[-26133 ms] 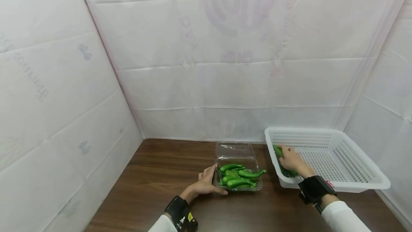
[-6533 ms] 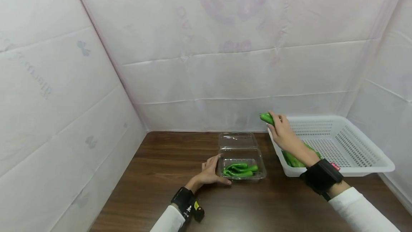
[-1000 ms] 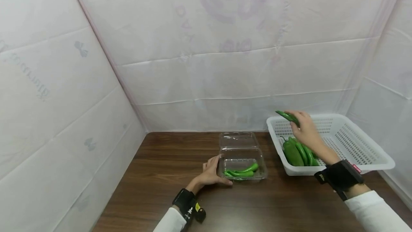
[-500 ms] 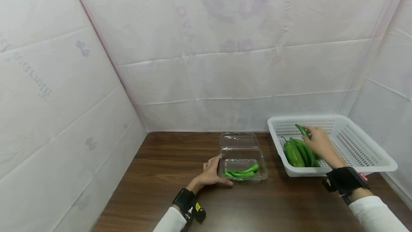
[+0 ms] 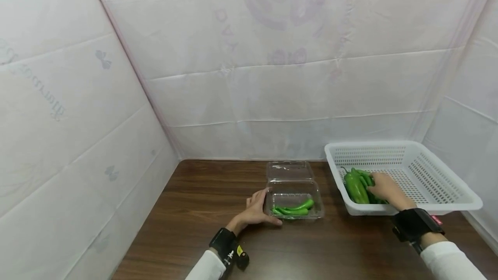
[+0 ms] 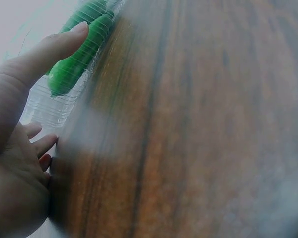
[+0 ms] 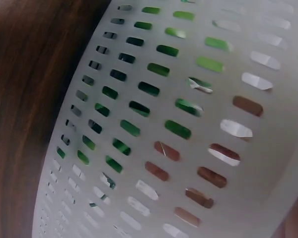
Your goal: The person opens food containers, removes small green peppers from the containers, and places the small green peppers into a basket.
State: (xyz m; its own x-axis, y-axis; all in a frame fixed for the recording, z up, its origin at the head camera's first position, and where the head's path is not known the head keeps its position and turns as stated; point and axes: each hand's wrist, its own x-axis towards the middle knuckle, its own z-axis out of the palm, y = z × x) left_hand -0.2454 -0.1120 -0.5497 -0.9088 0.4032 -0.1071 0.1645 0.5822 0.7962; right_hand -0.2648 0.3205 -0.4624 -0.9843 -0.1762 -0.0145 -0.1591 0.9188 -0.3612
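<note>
1. White basket (image 5: 432,180): green peppers (image 5: 355,188) inside, leftward; largest lies front-to-back, stem away.
2. Clear container (image 5: 288,188): two slim peppers (image 5: 295,212), lying left-to-right.
3. Left hand (image 5: 253,213): wide grip at container.
4. Right hand (image 5: 386,186): at green peppers; cannot tell grip.

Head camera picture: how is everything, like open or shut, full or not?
Clear box: open, only partly filled
Box lid: swung back
Box peppers: lying down
White basket: open-topped, partly filled
Basket peppers: bunched at its left end
Left hand: spread against the box
Right hand: touching peppers; grip hard to tell
Black wristbands: strapped on
</note>
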